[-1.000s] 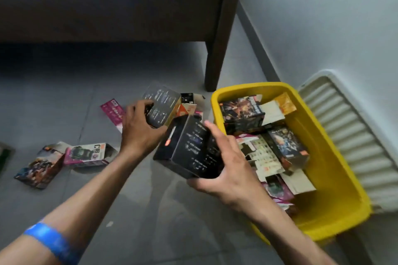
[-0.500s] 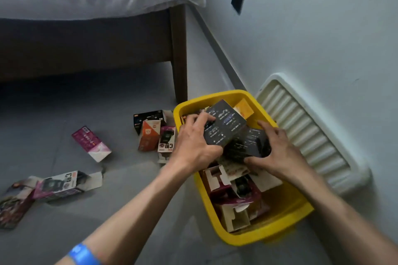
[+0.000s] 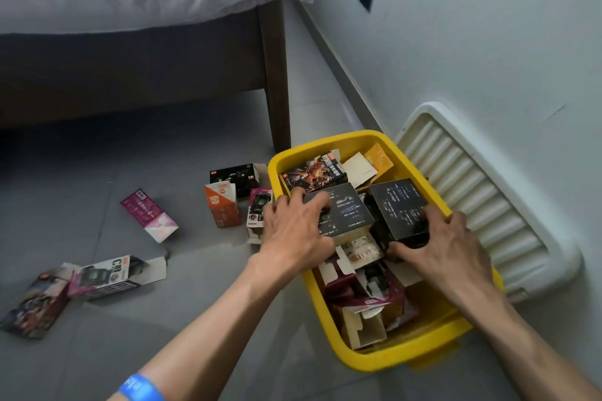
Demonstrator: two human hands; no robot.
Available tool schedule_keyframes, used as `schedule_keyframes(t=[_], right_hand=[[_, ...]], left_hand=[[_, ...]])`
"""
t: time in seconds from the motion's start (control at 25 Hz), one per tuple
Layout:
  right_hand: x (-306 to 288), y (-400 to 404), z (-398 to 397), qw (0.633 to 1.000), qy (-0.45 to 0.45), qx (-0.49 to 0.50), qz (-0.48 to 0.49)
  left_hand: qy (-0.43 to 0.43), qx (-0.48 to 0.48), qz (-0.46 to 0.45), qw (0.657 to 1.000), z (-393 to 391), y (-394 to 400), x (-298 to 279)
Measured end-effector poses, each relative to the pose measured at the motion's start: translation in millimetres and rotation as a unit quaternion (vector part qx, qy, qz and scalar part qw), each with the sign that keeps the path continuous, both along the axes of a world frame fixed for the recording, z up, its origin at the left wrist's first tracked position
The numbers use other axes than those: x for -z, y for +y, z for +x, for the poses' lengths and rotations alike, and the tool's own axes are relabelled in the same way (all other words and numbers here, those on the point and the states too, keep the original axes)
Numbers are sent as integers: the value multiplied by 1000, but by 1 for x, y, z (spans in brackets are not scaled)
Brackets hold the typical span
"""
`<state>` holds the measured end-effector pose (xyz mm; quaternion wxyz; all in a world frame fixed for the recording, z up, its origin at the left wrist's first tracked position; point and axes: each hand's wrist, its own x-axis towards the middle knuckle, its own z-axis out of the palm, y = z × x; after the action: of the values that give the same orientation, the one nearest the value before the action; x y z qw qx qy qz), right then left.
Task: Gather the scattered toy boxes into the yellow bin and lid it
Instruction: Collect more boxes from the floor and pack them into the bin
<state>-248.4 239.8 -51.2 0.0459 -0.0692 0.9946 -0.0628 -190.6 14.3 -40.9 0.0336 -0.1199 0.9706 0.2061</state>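
On the grey floor at left, scattered toy boxes lay flat. Further right, two dark boxes were being set into the yellow bin, one grasped by the left hand, one by the right hand. Light, crushable card was judged best gripped across opposite sides.

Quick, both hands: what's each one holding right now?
Left hand: closed on a black box inside the yellow bin.
Right hand: closed on another dark box there.
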Motion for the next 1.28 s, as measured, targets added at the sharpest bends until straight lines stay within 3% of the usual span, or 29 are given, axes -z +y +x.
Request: schedule_keyframes(t=[0.2,0.32,0.44,0.56,0.64,0.72,0.8,0.88,1.0,1.12,1.2,1.28], right_hand=[[-8,-12,-17,998,44,-23,-42],[-21,-16,-34,997,-26,-47,-53],[-31,-22,-36,996,-64,-62,5],[-47,-52,-24,989,66,-121,-48],[-56,-90,-3,959,132,-208,-137],[-57,-141,21,928,152,-290,-178],[-45,-196,43,914,114,-338,-193],[-19,-236,56,931,-7,-311,-191],[41,-262,63,952,-202,-222,-67],[82,-264,59,959,-184,-213,-8],[96,-269,47,965,-135,-225,3],[108,-274,30,962,-153,-224,14]], left_hand=[[-17,20,-23,999,-16,12,-3],[-71,74,-11,995,-20,6,6],[-77,107,-29,991,-23,-5,8],[65,81,111,988,-8,-18,9],[178,21,214,960,10,-37,13],[220,-56,181,957,25,-66,19],[170,-138,63,974,37,-105,28],[72,-181,-18,981,51,-139,39],[28,-142,-72,987,62,-171,54],[26,-60,-73,995,37,-186,62],[-71,-39,-59,995,17,-188,68],[-151,-44,-39,987,5,-190,80]])
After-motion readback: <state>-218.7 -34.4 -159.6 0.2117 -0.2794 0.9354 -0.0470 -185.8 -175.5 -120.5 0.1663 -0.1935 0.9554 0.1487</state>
